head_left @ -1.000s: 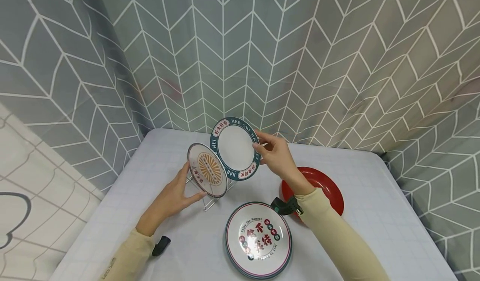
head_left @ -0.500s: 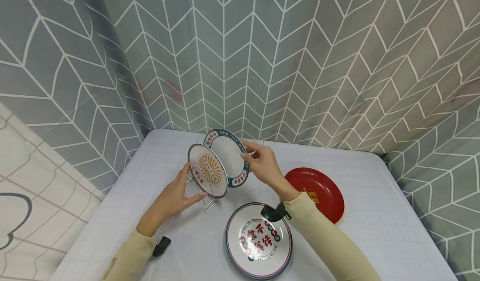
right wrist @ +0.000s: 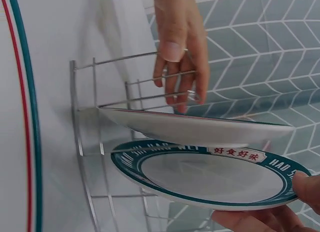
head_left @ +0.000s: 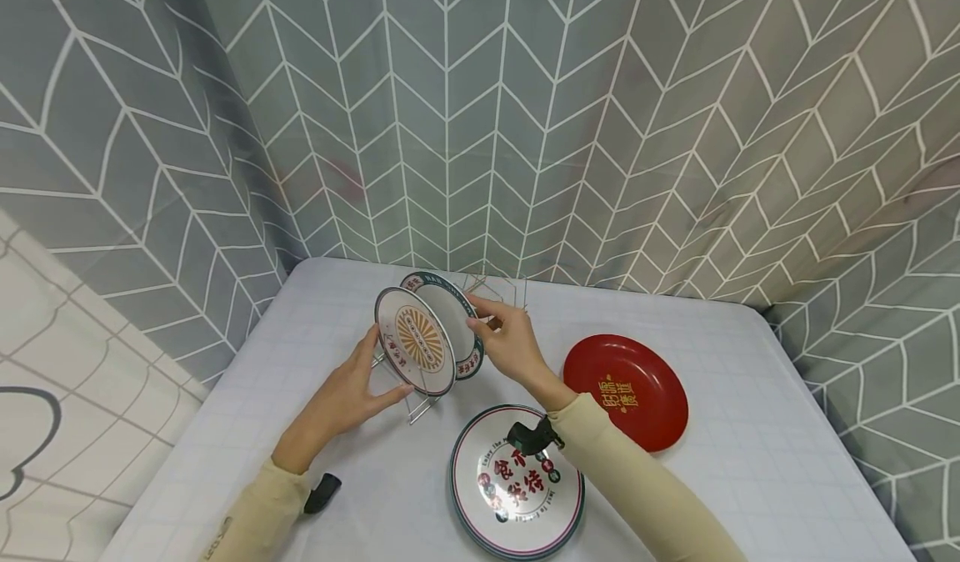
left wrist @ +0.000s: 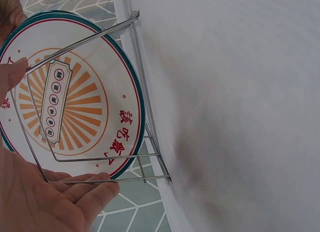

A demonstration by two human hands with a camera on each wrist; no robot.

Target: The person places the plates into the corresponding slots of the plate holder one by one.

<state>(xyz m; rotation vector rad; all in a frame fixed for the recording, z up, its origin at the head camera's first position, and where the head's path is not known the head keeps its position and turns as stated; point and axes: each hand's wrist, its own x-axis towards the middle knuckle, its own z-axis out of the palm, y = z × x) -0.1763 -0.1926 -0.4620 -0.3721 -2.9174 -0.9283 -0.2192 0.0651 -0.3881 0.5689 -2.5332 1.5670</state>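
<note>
Plainly, the right hand [head_left: 510, 341], right of centre in the head view, pinches the right edge of a round white plate with a wide teal lettered rim [head_left: 456, 318], thumb on its upper face and fingers beneath. That plate lies to the left of the right hand, partly covered by a round white plate with an orange sunburst and red characters [head_left: 415, 341]. In the right wrist view the teal-rimmed plate fills the lower middle, tilted, below the sunburst plate, which shows nearly edge-on; a gap shows between them across the middle of the frame. Its left edge overlaps the wires in the picture; whether it touches them I cannot tell.

At left of centre in the head view, the left hand [head_left: 341, 399] holds a silver wire rack [left wrist: 82, 44], its thumb on one wire and its fingers curled behind others, while the sunburst plate leans in the rack beside it.

At bottom centre lies a stack of white round plates with red characters [head_left: 517, 495], near the right hand's wrist. Farther right, a glossy red plate with gold characters [head_left: 626, 391] rests on the white-covered worktop [head_left: 750, 429].
</note>
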